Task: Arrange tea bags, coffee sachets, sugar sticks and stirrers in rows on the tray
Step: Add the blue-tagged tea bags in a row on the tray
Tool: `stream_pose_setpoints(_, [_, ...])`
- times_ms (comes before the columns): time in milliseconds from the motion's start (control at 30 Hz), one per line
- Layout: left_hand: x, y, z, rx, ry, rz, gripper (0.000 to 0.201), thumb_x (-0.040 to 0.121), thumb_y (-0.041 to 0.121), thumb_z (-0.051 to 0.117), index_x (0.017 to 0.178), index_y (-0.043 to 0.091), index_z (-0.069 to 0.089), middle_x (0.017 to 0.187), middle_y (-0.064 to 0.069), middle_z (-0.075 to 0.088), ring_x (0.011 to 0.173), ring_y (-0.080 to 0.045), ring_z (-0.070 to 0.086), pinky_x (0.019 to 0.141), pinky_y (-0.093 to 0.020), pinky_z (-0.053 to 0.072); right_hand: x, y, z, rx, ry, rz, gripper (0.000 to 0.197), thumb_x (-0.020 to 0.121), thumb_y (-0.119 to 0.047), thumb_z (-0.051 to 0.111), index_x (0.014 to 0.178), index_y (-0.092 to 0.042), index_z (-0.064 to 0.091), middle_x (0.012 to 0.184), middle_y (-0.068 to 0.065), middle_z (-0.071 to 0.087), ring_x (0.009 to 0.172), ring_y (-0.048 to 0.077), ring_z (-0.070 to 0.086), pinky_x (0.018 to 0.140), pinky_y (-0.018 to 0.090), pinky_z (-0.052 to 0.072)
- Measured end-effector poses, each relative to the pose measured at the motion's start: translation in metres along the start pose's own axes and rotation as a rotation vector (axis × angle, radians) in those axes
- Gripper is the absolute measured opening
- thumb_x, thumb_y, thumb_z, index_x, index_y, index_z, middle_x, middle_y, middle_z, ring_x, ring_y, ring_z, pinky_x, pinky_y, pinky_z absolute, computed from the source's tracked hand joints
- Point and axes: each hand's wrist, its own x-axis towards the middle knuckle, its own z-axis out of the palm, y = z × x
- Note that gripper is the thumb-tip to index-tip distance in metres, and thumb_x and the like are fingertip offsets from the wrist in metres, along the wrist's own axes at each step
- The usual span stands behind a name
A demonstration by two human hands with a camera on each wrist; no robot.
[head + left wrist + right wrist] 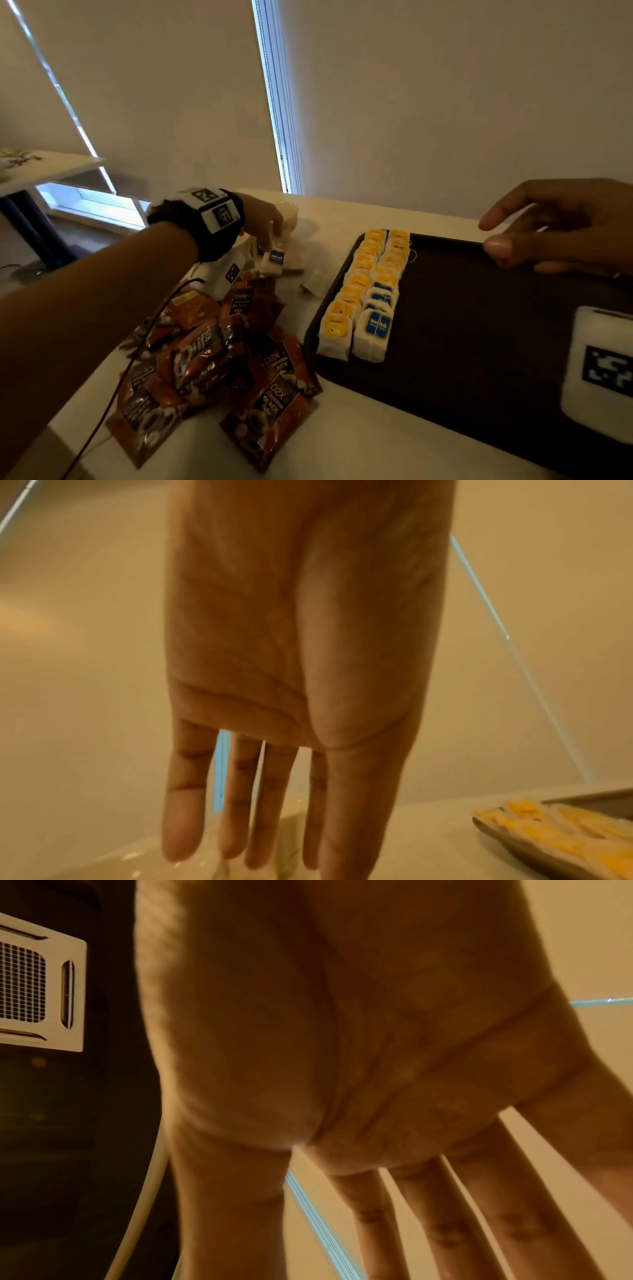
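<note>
Left hand (263,219) reaching out past the heap of coffee sachets (219,356), fingertips at a blue-tagged tea bag (273,262) on the counter (342,445); from the head view apparently pinching it, though the left wrist view shows the fingers (181,818) hanging nearly straight, so grasp not certain. Bag lying directly under those fingertips, upright, tag facing the camera, beside a pale bowl (291,214).

Right hand (555,226) released, fingers loosely extended, hovering over the far rim of the dark tray (479,308), holding nothing.

On the tray: 2 overlapped rows of tea bags (370,294) along the side nearest the left hand, yellow-tagged in 1 row, yellow then blue in the other. Likely next: carrying the bag toward the right hand's side, onto the blue-tagged row. Left hand clearly the nearer.
</note>
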Motion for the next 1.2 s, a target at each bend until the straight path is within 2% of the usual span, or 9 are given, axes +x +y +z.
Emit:
stream_pose_setpoints(167, [0.012, -0.001, 0.013, 0.059, 0.019, 0.011, 0.053, 0.089, 0.025, 0.065, 0.137, 0.013, 0.045, 0.139, -0.007, 0.046, 0.124, -0.023, 0.045, 0.099, -0.031, 0.039, 0.002, 0.001, -0.002, 0.009, 0.002, -0.020, 0.083, 0.016, -0.086, 0.066, 0.090, -0.049, 0.063, 0.083, -0.008, 0.073, 0.078, 0.002, 0.070, 0.067, 0.027, 0.052])
stream_pose_setpoints(267, [0.013, 0.000, 0.015, 0.056, 0.020, 0.010, 0.049, 0.089, 0.025, 0.065, 0.134, 0.012, 0.050, 0.136, -0.007, 0.049, 0.122, -0.022, 0.047, 0.094, -0.026, 0.037, 0.002, 0.002, -0.002, 0.013, 0.005, -0.021, 0.083, 0.016, -0.085, 0.067, 0.090, -0.048, 0.064, 0.083, -0.008, 0.073, 0.078, 0.003, 0.070, 0.068, 0.029, 0.052])
stream_pose_setpoints(433, [0.018, 0.001, 0.021, 0.052, 0.044, 0.030, 0.039, 0.088, 0.021, 0.066, 0.123, 0.004, 0.059, 0.125, -0.012, 0.058, 0.094, -0.015, 0.047, 0.059, -0.014, 0.035, 0.001, 0.001, -0.001, 0.017, 0.008, -0.021, 0.083, 0.017, -0.085, 0.067, 0.091, -0.048, 0.064, 0.084, -0.007, 0.073, 0.079, 0.004, 0.070, 0.069, 0.029, 0.052])
stream_pose_setpoints(500, [0.019, 0.000, 0.023, 0.033, 0.055, 0.039, 0.036, 0.088, 0.019, 0.067, 0.120, 0.004, 0.060, 0.118, -0.012, 0.060, 0.091, -0.015, 0.047, 0.056, -0.012, 0.032, 0.001, 0.000, 0.000, 0.013, 0.009, -0.018, 0.083, 0.017, -0.086, 0.067, 0.090, -0.048, 0.064, 0.084, -0.007, 0.073, 0.079, 0.003, 0.070, 0.069, 0.029, 0.052])
stream_pose_setpoints(700, [0.005, -0.012, 0.003, -0.087, 0.206, 0.079, 0.029, 0.082, 0.018, 0.073, 0.106, 0.002, 0.068, 0.096, -0.007, 0.061, 0.079, -0.015, 0.051, 0.061, -0.022, 0.039, 0.003, 0.001, 0.000, 0.001, -0.004, -0.019, 0.081, 0.017, -0.085, 0.067, 0.090, -0.048, 0.064, 0.086, -0.008, 0.073, 0.079, 0.004, 0.070, 0.069, 0.029, 0.052])
stream_pose_setpoints(867, [-0.023, -0.016, -0.018, -0.320, 0.354, 0.111, 0.020, 0.083, 0.016, 0.071, 0.101, 0.007, 0.067, 0.084, 0.001, 0.059, 0.067, -0.009, 0.052, 0.056, -0.018, 0.043, 0.005, -0.006, 0.008, -0.010, -0.013, -0.027, 0.073, 0.027, -0.084, 0.067, 0.088, -0.044, 0.065, 0.085, -0.011, 0.072, 0.079, 0.002, 0.069, 0.069, 0.026, 0.053])
stream_pose_setpoints(967, [-0.049, 0.000, -0.022, -0.461, 0.322, 0.244, 0.011, 0.083, 0.016, 0.070, 0.093, 0.010, 0.067, 0.082, 0.001, 0.064, 0.069, -0.007, 0.059, 0.054, -0.013, 0.049, 0.008, -0.016, 0.022, 0.042, 0.022, -0.028, 0.056, 0.044, -0.065, 0.065, 0.091, -0.034, 0.066, 0.085, -0.009, 0.072, 0.082, 0.004, 0.069, 0.076, 0.030, 0.055])
stream_pose_setpoints(1067, [-0.080, 0.023, -0.018, -0.557, 0.191, 0.399, 0.008, 0.082, 0.020, 0.071, 0.088, 0.016, 0.069, 0.085, 0.003, 0.071, 0.071, -0.006, 0.067, 0.061, -0.013, 0.051, 0.016, -0.024, 0.045, 0.007, 0.052, -0.047, 0.068, 0.044, -0.063, 0.059, 0.104, -0.033, 0.063, 0.099, -0.008, 0.068, 0.094, 0.008, 0.064, 0.084, 0.034, 0.054])
stream_pose_setpoints(1200, [-0.107, 0.055, -0.010, -0.602, 0.056, 0.581, 0.011, 0.081, 0.018, 0.071, 0.091, 0.013, 0.071, 0.084, 0.005, 0.074, 0.079, -0.012, 0.070, 0.076, -0.028, 0.054, 0.028, -0.030, 0.074, 0.039, 0.019, -0.044, 0.085, 0.047, -0.063, 0.058, 0.124, -0.028, 0.054, 0.115, -0.008, 0.060, 0.102, 0.006, 0.060, 0.091, 0.036, 0.052])
